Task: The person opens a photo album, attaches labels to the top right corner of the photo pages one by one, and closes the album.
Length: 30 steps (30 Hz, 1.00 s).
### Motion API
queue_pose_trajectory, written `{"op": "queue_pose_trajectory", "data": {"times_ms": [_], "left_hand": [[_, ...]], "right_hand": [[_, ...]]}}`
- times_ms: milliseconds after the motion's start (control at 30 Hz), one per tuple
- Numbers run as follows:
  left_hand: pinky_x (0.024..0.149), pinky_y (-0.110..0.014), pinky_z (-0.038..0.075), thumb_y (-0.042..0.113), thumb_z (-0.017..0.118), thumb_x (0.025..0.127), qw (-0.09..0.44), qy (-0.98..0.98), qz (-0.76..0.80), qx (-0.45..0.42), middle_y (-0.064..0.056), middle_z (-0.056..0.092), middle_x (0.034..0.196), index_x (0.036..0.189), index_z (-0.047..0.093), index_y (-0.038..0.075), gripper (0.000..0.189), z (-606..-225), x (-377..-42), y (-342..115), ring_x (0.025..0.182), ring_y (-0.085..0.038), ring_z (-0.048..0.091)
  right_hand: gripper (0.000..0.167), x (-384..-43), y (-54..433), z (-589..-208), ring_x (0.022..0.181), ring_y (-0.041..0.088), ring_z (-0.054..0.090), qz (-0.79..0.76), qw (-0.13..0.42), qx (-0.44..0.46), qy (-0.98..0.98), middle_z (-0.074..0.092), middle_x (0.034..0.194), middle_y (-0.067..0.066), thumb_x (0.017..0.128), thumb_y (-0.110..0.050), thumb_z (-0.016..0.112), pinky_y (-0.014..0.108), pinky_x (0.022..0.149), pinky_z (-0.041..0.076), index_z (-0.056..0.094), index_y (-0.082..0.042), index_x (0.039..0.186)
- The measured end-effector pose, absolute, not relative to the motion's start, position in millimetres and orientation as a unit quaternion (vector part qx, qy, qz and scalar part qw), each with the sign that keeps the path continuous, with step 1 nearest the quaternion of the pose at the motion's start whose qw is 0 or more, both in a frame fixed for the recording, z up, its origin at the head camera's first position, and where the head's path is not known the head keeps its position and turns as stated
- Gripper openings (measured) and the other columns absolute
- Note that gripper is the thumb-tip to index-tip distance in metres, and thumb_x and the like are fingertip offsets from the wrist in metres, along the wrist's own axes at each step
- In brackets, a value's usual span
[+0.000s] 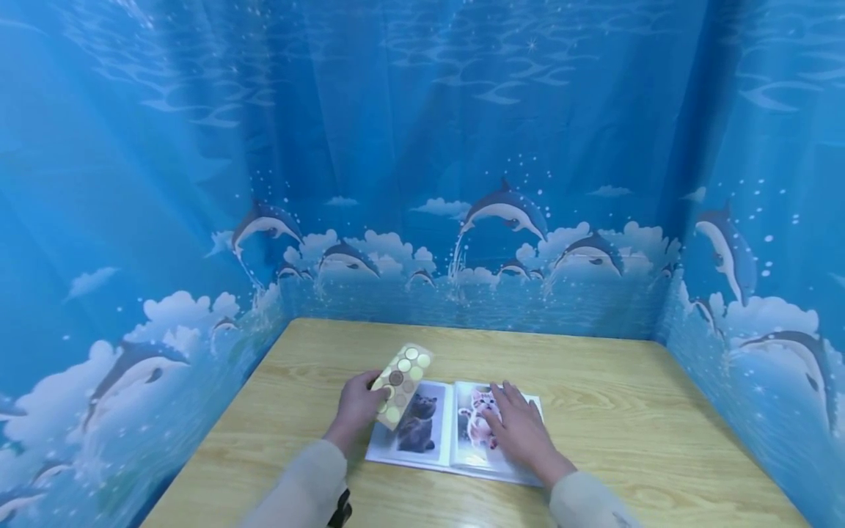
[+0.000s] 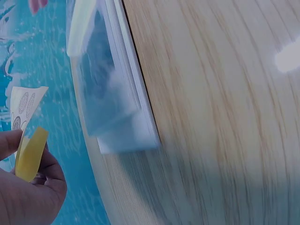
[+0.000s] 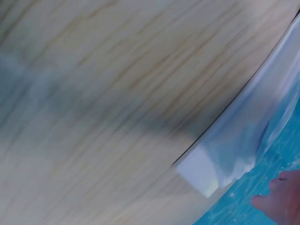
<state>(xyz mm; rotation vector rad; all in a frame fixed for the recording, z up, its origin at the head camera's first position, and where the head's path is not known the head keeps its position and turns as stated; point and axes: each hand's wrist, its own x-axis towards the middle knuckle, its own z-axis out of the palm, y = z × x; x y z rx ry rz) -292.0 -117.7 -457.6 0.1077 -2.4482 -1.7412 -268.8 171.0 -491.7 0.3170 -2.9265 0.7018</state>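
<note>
In the head view my left hand (image 1: 359, 405) pinches a pale yellow sheet of round stickers (image 1: 411, 370) above the left side of an open photo album (image 1: 447, 433). The left wrist view shows the sheet (image 2: 21, 105) bent, with a yellow part (image 2: 33, 157) curling by the fingers. A dark grey cat picture (image 1: 417, 425) fills the left page, partly behind the sheet. My right hand (image 1: 524, 433) lies with fingers extended over the right page, covering part of a light kitten picture (image 1: 474, 418). In the right wrist view that hand (image 3: 281, 199) appears beyond the album's edge (image 3: 220, 150).
The album lies on a light wood-grain table (image 1: 634, 425). Blue curtains (image 1: 396, 110) printed with dolphins and clouds hang behind the table and along both sides. A dark band (image 1: 340, 507) shows at the left wrist.
</note>
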Motion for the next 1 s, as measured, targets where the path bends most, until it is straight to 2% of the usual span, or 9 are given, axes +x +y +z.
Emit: {"op": "queue_pose_trajectory", "data": {"times_ms": [167, 333, 567, 767, 1000], "left_hand": [[0.079, -0.035, 0.059, -0.004, 0.066, 0.084, 0.064, -0.801, -0.595, 0.037, -0.028, 0.066, 0.113, 0.123, 0.059, -0.015, 0.041, -454.8, -289.4, -103.3, 0.091, -0.027, 0.066], [0.082, -0.038, 0.058, -0.004, 0.067, 0.081, 0.061, -0.805, -0.589, 0.027, -0.025, 0.068, 0.110, 0.121, 0.061, -0.014, 0.041, -454.9, -287.7, -89.7, 0.091, -0.027, 0.065], [0.076, -0.034, 0.059, -0.005, 0.068, 0.081, 0.046, -0.788, -0.614, 0.015, -0.025, 0.068, 0.107, 0.122, 0.060, -0.014, 0.042, -457.9, -282.9, -73.8, 0.086, -0.023, 0.066], [0.075, -0.032, 0.060, -0.006, 0.067, 0.082, 0.009, -0.753, -0.658, 0.002, -0.028, 0.067, 0.110, 0.126, 0.056, -0.016, 0.046, -459.1, -280.0, -63.5, 0.087, -0.024, 0.068], [0.073, -0.029, 0.059, -0.006, 0.065, 0.084, -0.044, -0.727, -0.685, -0.007, -0.023, 0.070, 0.108, 0.130, 0.054, -0.014, 0.048, -459.3, -277.8, -56.7, 0.081, -0.018, 0.069]], "right_hand": [[0.061, -271.2, 155.8, -485.2, 0.147, 0.038, 0.020, 0.248, 0.078, 0.120, -0.958, 0.025, 0.160, 0.020, 0.103, -0.035, 0.051, 0.060, 0.118, 0.012, 0.033, -0.007, 0.154], [0.059, -271.6, 140.5, -476.9, 0.147, 0.037, 0.023, 0.240, 0.115, 0.151, -0.952, 0.028, 0.159, 0.020, 0.102, -0.033, 0.054, 0.059, 0.118, 0.014, 0.038, -0.005, 0.152], [0.054, -271.4, 123.4, -470.0, 0.145, 0.035, 0.027, 0.176, 0.180, 0.215, -0.944, 0.036, 0.155, 0.018, 0.100, -0.031, 0.056, 0.059, 0.118, 0.016, 0.047, -0.003, 0.145], [0.052, -270.4, 117.3, -466.4, 0.143, 0.034, 0.032, 0.141, 0.220, 0.238, -0.935, 0.041, 0.153, 0.016, 0.099, -0.033, 0.056, 0.060, 0.116, 0.020, 0.051, -0.005, 0.142], [0.050, -268.4, 116.0, -466.9, 0.141, 0.035, 0.036, 0.147, 0.222, 0.239, -0.934, 0.044, 0.150, 0.019, 0.098, -0.031, 0.058, 0.061, 0.114, 0.025, 0.054, -0.005, 0.140]]}}
